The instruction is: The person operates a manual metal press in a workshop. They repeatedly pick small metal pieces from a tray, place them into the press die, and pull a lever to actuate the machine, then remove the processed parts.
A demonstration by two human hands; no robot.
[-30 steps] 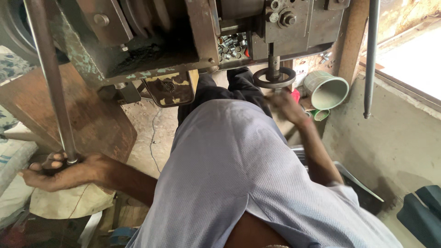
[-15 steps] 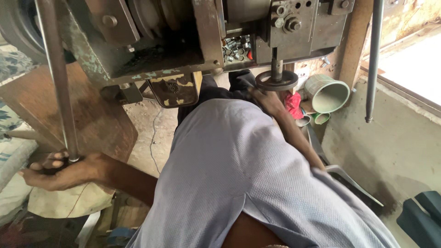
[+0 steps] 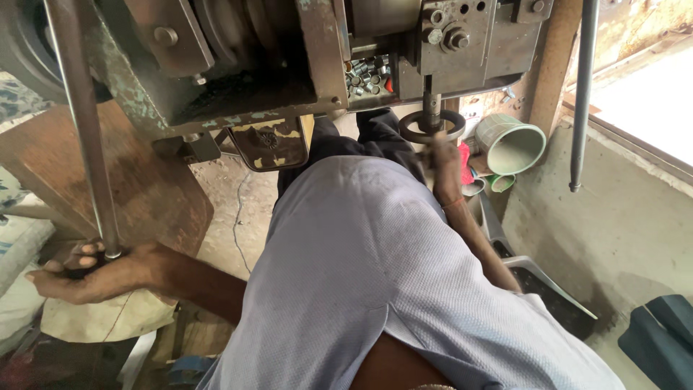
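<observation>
Left hand is gripping the bottom end of a long metal lever rod, fingers curling around the dark knob at its foot, low on the left side. Rod is running nearly upright, leaning slightly, its long axis going from the hand up past the machine frame and out the top edge. Right hand is reaching forward under the machine, touching the dark metal ring that is sitting around a short vertical spindle; fingers are looking partly closed at the ring's near edge, but whether they are actually pinching it cannot be told. Ring is lying roughly flat, its opening facing up, spindle passing through it.

Moving outward: a tray of small shiny cylindrical parts is sitting in the machine just left of the spindle. A green plastic mug is lying tilted on its side, right of the right hand, mouth facing the camera. A second thin metal rod is hanging upright at far right. A rusty brown plate is standing behind the lever. The person's pale blue shirt is filling the middle.
</observation>
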